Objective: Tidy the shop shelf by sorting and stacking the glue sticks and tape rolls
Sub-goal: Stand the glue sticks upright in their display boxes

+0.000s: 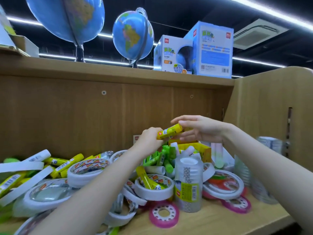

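My left hand [150,138] grips the lower end of a yellow glue stick [169,131], held above the shelf. My right hand [198,128] touches the stick's upper end with thumb and fingertips, the other fingers spread. Below them stands a yellow display box [205,150] with green and white glue sticks [166,156] piled in and around it. White tape rolls [88,170] and more yellow glue sticks [67,165] lie jumbled on the wooden shelf [220,223]. Another yellow stick [146,179] lies across a white roll [155,188]. A wrapped stack of clear tape [188,184] stands upright at centre.
Pink-cored tape rolls [164,215] lie near the shelf's front edge. Clear tape stacks [269,145] stand blurred at the right by the side panel [264,107]. Two globes [133,36] and globe boxes [211,50] stand on the upper shelf.
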Motion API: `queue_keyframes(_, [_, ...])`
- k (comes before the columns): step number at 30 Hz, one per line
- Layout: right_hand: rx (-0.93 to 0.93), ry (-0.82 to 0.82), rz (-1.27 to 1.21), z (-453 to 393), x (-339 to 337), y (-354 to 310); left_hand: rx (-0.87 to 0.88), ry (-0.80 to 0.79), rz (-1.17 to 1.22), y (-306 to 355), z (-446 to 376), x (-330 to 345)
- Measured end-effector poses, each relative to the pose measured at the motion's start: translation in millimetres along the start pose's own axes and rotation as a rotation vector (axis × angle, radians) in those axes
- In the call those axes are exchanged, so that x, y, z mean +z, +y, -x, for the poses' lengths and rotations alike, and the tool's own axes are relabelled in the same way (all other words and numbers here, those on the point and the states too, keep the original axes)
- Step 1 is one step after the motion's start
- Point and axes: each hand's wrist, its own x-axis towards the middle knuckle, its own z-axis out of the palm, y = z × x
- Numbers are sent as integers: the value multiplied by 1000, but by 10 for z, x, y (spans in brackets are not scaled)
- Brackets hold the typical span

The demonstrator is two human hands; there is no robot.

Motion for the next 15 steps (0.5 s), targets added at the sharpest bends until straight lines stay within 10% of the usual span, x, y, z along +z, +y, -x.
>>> queue_keyframes(7, [104,112,250,52,-139,0,57,-87,-83,293,-315,275])
queue_keyframes(15, [49,437,-47,37,-203,109,36,-78,-193,410,-524,427])
